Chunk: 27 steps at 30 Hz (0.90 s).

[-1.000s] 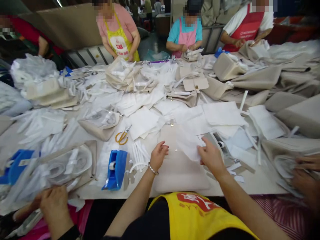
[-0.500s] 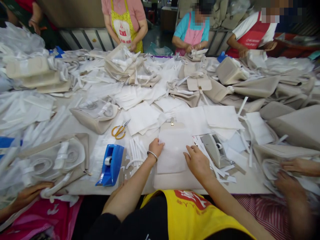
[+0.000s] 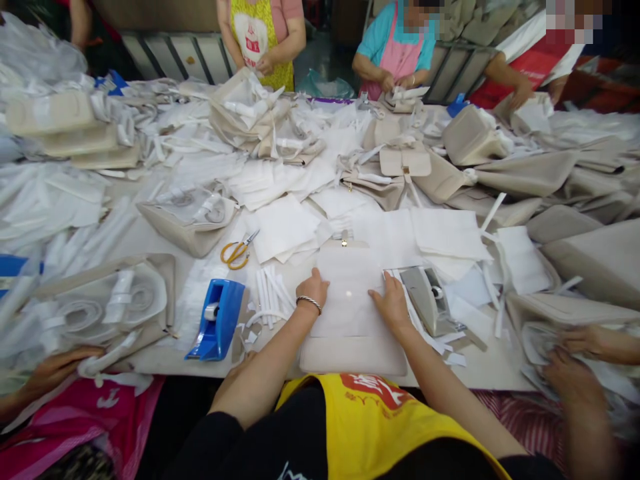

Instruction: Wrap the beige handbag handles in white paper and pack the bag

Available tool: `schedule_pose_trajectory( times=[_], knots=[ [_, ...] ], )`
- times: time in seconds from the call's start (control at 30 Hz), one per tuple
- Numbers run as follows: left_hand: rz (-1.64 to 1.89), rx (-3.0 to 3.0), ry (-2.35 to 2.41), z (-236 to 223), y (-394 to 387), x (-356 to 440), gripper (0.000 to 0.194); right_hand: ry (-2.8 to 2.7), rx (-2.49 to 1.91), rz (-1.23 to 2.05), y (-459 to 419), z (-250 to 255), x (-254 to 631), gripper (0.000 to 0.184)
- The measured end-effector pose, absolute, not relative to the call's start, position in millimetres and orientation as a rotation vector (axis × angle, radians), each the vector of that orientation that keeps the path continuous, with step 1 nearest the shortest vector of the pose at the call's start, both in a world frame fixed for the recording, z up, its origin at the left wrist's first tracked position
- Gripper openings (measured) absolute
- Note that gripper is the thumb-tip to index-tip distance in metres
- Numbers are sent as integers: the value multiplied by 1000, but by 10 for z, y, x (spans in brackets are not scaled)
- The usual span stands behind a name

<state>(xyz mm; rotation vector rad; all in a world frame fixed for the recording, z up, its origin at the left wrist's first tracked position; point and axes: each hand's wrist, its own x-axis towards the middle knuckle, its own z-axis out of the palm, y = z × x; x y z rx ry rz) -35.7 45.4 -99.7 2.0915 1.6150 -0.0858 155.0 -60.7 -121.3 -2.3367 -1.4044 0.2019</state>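
Note:
A beige handbag (image 3: 353,357) lies flat before me at the table edge, its metal clasp (image 3: 344,243) at the far end. A thin white packing sheet (image 3: 347,313) covers most of its front. My left hand (image 3: 313,291) is at the sheet's left edge, fingers curled together and thumb on the sheet; the fingertips are partly hidden. My right hand (image 3: 393,303) is open at the right edge, thumb apart from the fingers and touching the sheet. A grey tape dispenser (image 3: 429,300) stands just right of that hand.
To the left are a blue tape dispenser (image 3: 216,320), orange-handled scissors (image 3: 240,251) and white strips (image 3: 270,293). White sheets (image 3: 285,227) lie beyond the bag. More beige bags (image 3: 187,220) crowd both sides. Co-workers' hands (image 3: 575,360) work at right, left and across the table.
The handbag's lower part shows more fully between my arms. My right hand has shifted slightly forward along the sheet's edge; my left hand stays at its edge. The whole view has tilted slightly.

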Motion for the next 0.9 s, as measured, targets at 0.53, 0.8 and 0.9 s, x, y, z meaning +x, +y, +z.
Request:
schedule_pose_trajectory(
  times=[0.53, 0.8, 0.9],
  knots=[
    [36, 2571, 720, -1256, 856, -24, 48, -1583, -2374, 84, -548, -1016, 1559, 55],
    [-17, 2547, 735, -1246, 862, -3, 52, -2274, -2158, 509, 269, -986, 1459, 27],
    [-57, 2504, 762, -1304, 878, 4, 52, -2257, -2279, 571, 362, -1178, 1489, 34]
  ],
)
